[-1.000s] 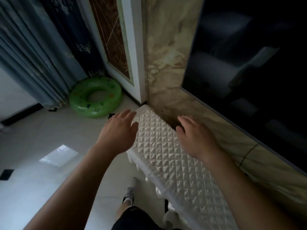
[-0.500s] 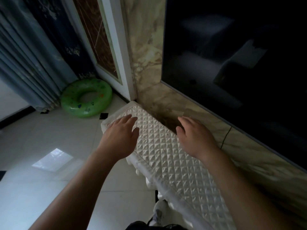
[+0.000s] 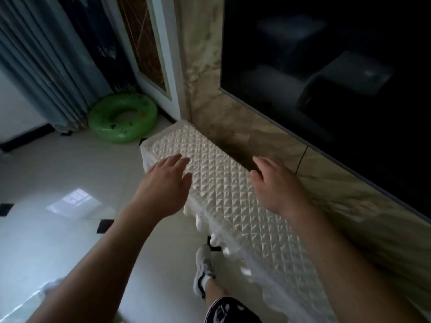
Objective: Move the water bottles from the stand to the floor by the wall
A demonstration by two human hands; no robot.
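A long white stand (image 3: 224, 187) with a quilted, diamond-patterned top runs along the marble wall (image 3: 224, 113). No water bottle shows anywhere in the head view. My left hand (image 3: 165, 185) hovers over the stand's front left edge, fingers spread and relaxed, holding nothing. Over the stand's far edge near the wall hangs my right hand (image 3: 277, 185), likewise relaxed and with nothing in it. Both forearms reach forward from the bottom of the frame.
A large dark TV screen (image 3: 326, 78) hangs on the wall above the stand. A green swim ring (image 3: 122, 117) lies on the glossy tiled floor (image 3: 58, 183) by grey curtains (image 3: 46, 66) and a white door frame (image 3: 163, 54). My sneaker (image 3: 203, 269) stands beside the stand.
The view has swung right and back, so more of the stand's left end and the floor shows. Both hands keep the same spread pose over the stand. My foot has stepped forward.
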